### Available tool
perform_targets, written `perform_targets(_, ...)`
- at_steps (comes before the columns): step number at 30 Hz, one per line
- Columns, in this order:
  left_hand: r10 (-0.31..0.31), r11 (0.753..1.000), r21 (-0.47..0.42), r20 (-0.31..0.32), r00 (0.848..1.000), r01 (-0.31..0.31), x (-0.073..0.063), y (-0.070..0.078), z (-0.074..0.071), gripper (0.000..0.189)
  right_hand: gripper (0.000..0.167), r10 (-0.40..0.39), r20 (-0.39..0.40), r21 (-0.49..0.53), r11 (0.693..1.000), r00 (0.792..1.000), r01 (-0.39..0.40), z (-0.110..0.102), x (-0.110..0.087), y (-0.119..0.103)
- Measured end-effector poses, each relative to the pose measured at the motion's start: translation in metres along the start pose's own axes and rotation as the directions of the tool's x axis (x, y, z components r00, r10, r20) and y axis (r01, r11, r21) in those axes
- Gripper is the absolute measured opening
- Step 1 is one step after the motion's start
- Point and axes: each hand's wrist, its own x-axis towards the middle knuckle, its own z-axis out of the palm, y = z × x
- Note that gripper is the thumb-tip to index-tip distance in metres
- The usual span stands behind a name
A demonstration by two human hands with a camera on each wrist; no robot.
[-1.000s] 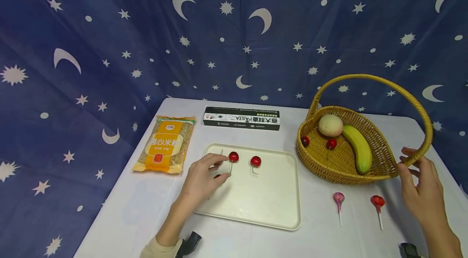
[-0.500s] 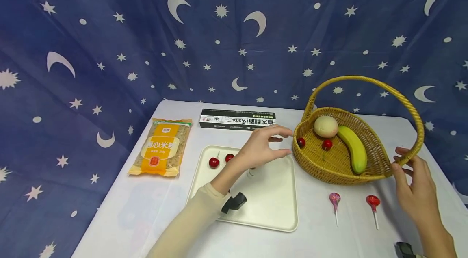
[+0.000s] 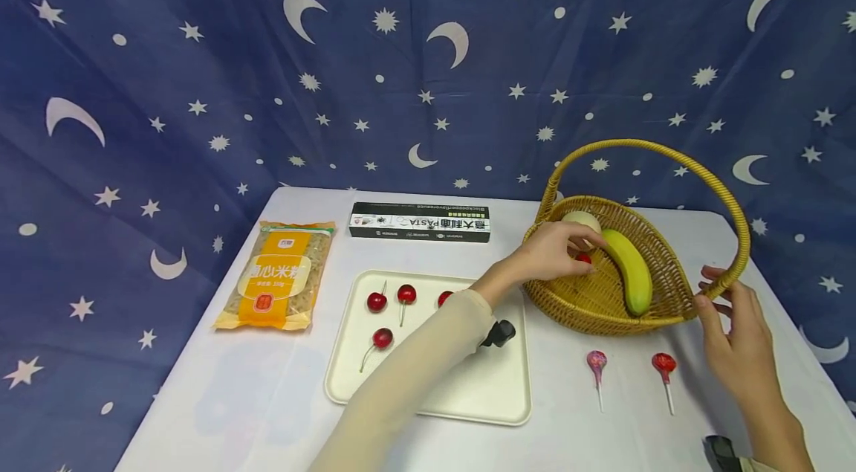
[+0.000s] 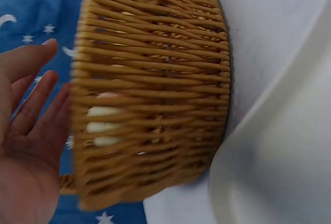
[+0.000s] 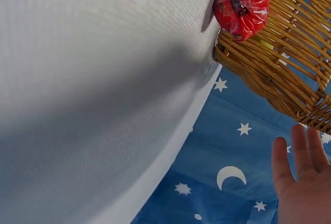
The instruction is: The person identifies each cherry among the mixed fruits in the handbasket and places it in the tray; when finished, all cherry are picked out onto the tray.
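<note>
In the head view my left hand (image 3: 558, 249) reaches over the left rim of a wicker basket (image 3: 575, 312). Its thumb and fingers are spread apart around a red cherry (image 3: 583, 258) inside; the left wrist view shows the fingers apart, with nothing visible between them. My right hand (image 3: 738, 331) holds the basket's right end at the foot of the arched handle (image 3: 669, 150), thumb in front, fingers behind. A banana (image 3: 628, 271) and a pale round object (image 3: 582, 219), partly hidden by my left hand, lie in the basket.
Several red cherries (image 3: 383, 338) lie on a cream tray (image 3: 495, 409), partly covered by my left sleeve. Two lollipops, one pink (image 3: 597, 360) and one red (image 3: 664, 363), lie before the basket. A black pasta box (image 3: 420, 222) and an orange-labelled bag (image 3: 277, 275) stand behind and left.
My left hand has moved right from above the tray, past the tray's edge and into the basket. My right hand stays at the handle's foot. The head view has shifted slightly.
</note>
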Motion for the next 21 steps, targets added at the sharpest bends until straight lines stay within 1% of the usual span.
perform_targets(2, -0.037, 0.999, 0.036, 0.032, 0.999, 0.036, 0.011, -0.003, 0.006, 0.042, 0.051, 0.006, -0.001, -0.002, 1.0, 1.0, -0.006, 0.0, -0.001, 0.001)
perform_targets(4, -0.061, 0.995, 0.078, 0.059, 0.996, 0.057, 0.021, -0.008, 0.012, 0.041, 0.051, 0.007, -0.004, 0.01, 1.0, 1.0, -0.007, 0.0, -0.001, 0.001)
perform_targets(8, -0.095, 0.99, 0.113, 0.105, 0.99, 0.083, 0.037, -0.013, 0.019, 0.037, 0.051, -0.013, -0.012, 0.027, 1.0, 1.0, 0.013, 0.001, -0.001, 0.002)
perform_targets(10, -0.103, 0.989, 0.115, 0.119, 0.987, 0.09, 0.043, -0.014, 0.021, 0.035, 0.051, -0.021, -0.013, 0.027, 0.999, 1.0, 0.021, 0.0, 0.0, 0.003)
perform_targets(13, -0.133, 0.983, 0.14, 0.131, 0.982, 0.114, 0.048, -0.016, 0.022, 0.034, 0.052, -0.016, -0.009, 0.018, 1.0, 1.0, 0.016, 0.001, 0.0, 0.003)
perform_targets(15, -0.152, 0.981, 0.14, 0.133, 0.979, 0.133, 0.05, -0.017, 0.023, 0.034, 0.052, -0.008, -0.003, 0.016, 1.0, 1.0, 0.008, 0.001, 0.0, 0.003)
perform_targets(17, -0.177, 0.975, 0.162, 0.133, 0.975, 0.154, 0.051, -0.016, 0.023, 0.034, 0.052, 0.001, 0.003, 0.011, 1.0, 1.0, -0.001, 0.001, 0.0, 0.003)
perform_targets(19, -0.192, 0.967, 0.197, 0.132, 0.972, 0.164, 0.053, -0.015, 0.023, 0.035, 0.053, 0.008, 0.006, 0.006, 1.0, 1.0, -0.009, 0.001, 0.0, 0.003)
perform_targets(21, -0.209, 0.95, 0.262, 0.128, 0.97, 0.17, 0.054, -0.013, 0.025, 0.037, 0.052, 0.013, 0.006, 0.0, 1.0, 1.0, -0.013, 0.001, 0.0, 0.003)
